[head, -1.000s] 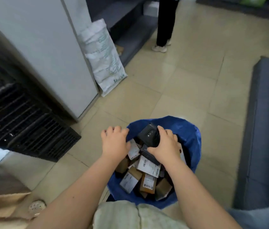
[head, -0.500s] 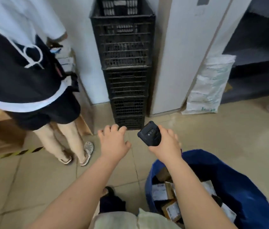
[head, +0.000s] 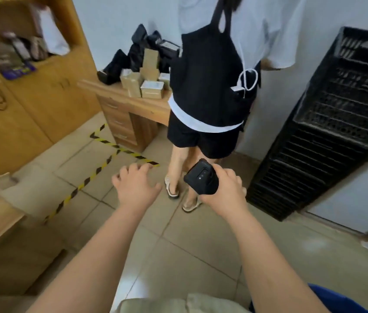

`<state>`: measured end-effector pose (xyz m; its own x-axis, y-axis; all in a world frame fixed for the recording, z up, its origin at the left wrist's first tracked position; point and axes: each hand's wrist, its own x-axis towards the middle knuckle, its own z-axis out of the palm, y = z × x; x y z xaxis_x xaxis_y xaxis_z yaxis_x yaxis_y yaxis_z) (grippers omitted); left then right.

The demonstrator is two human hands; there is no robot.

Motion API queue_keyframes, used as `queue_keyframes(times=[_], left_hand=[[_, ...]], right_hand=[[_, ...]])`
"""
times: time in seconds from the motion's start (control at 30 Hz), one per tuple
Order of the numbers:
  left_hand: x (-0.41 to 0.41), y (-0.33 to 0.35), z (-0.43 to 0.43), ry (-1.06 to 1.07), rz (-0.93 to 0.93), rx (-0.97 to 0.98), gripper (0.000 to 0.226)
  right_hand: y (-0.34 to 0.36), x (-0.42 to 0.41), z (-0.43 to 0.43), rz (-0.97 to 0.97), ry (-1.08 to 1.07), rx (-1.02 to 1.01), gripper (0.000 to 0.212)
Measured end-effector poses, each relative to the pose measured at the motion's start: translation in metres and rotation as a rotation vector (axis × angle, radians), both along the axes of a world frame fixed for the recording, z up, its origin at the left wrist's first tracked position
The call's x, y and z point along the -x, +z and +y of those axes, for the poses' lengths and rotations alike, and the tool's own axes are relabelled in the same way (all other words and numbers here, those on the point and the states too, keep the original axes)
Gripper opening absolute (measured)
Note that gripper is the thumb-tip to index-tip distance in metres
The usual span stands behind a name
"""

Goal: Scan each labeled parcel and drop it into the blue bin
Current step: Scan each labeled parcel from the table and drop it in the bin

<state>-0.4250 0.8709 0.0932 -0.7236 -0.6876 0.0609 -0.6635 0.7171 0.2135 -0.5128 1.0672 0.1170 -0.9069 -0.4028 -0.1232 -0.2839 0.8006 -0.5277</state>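
Note:
My right hand (head: 224, 192) grips a black handheld scanner (head: 202, 177), held out in front of me over the tiled floor. My left hand (head: 135, 185) hovers beside it, fingers loosely spread and holding nothing. Several cardboard parcels (head: 148, 83) are stacked on a wooden desk (head: 133, 105) ahead, together with black plastic-wrapped packages (head: 137, 49). Only a sliver of the blue bin (head: 336, 300) shows at the bottom right edge, behind my right forearm.
A person (head: 212, 86) in a black apron stands at the desk with their back to me, directly ahead. Stacked black crates (head: 336, 123) lean against the wall on the right. A wooden cabinet (head: 27, 86) fills the left, and yellow-black tape (head: 101, 170) marks the floor.
The view has swung left, away from the blue bin, which has slid to the bottom right corner. The desk with parcels and the standing person came into view. Both hands kept their pose.

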Motion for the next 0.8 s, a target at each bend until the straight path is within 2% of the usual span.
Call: queue_keyframes(times=[0.13, 0.33, 0.5, 0.8], left_hand=[[-0.061, 0.011, -0.087, 0.156, -0.006, 0.052, 0.058], [-0.166, 0.020, -0.209, 0.391, 0.032, 0.029, 0.059], [-0.284, 0.014, -0.288, 0.649, 0.052, 0.003, 0.058], [-0.436, 0.010, -0.327, 1.028, 0.093, -0.051, 0.058]], right_hand=[[0.010, -0.035, -0.101, 0.011, 0.163, 0.026, 0.075], [0.019, -0.101, -0.259, 0.055, 0.426, 0.031, 0.091], [0.019, -0.183, -0.375, 0.071, 0.668, 0.032, 0.088], [0.015, -0.310, -0.489, 0.042, 1.011, 0.098, 0.088]])
